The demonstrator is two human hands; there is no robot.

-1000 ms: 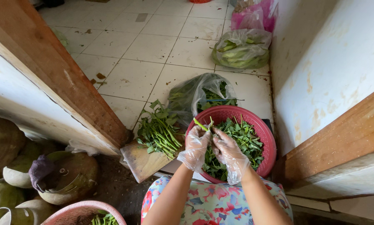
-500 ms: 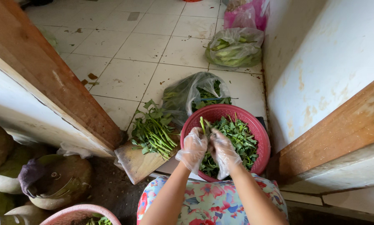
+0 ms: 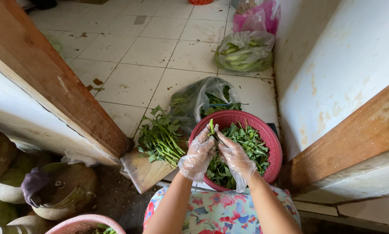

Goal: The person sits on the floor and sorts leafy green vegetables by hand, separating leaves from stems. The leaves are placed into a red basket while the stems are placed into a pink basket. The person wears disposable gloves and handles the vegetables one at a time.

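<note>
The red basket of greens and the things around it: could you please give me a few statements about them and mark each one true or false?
1. Both hands, left hand and right hand, wear clear plastic gloves. True.
2. The hands hold a green stem together over the red basket. True.
3. The red basket is empty. False: it holds leafy greens.
4. A bunch of greens lies on the wooden board left of the basket. True.
5. The clear bag of greens sits on the wooden board. False: it sits on the tiled floor behind the basket.
</note>
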